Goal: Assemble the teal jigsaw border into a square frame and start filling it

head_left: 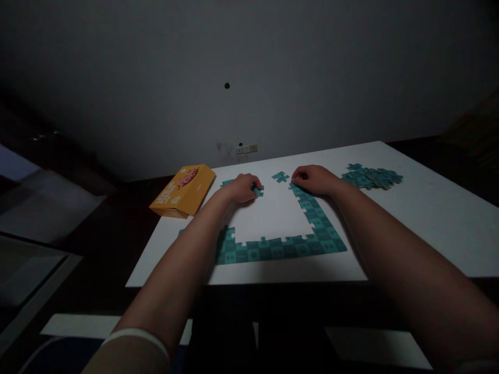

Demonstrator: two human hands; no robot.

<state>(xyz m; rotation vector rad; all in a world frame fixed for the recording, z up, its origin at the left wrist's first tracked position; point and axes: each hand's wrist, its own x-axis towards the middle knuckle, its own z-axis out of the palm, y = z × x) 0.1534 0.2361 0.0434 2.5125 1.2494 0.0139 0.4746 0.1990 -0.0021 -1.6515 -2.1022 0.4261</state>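
Note:
A partly joined teal jigsaw frame [307, 236] lies face down on the white table [429, 218], with its near edge and right edge assembled. My left hand [244, 187] rests at the far left part of the frame, fingers curled on a teal piece [258, 191]. My right hand [314, 179] presses on the far end of the right edge strip. A small loose cluster of pieces [280, 177] lies between the two hands, touching neither.
A heap of loose teal pieces [372, 176] lies at the table's far right. An orange puzzle box [183, 191] sits at the far left corner. A wall with a socket plate [247, 149] stands behind. The surroundings are dark.

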